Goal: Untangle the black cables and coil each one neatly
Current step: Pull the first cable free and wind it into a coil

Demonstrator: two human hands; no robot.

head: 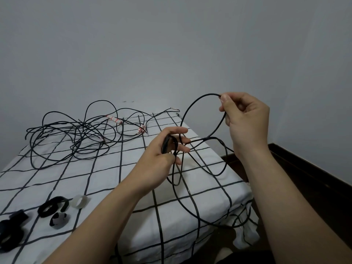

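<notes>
My left hand (163,151) holds a small coil of black cable (168,143) over the right part of the table. My right hand (243,117), raised higher and to the right, pinches the same cable where it arches in a big loop (192,105). The cable's slack (190,204) droops across the checked cloth and off the right edge. A tangled heap of black cables (76,136) with white-and-red taped ends (115,119) lies at the back left of the table.
The table wears a white cloth with black grid lines (106,180). At the front left lie black hook-and-loop straps (51,206), a translucent tape ring (80,201) and more black straps (9,231). A grey wall stands behind; dark floor lies to the right.
</notes>
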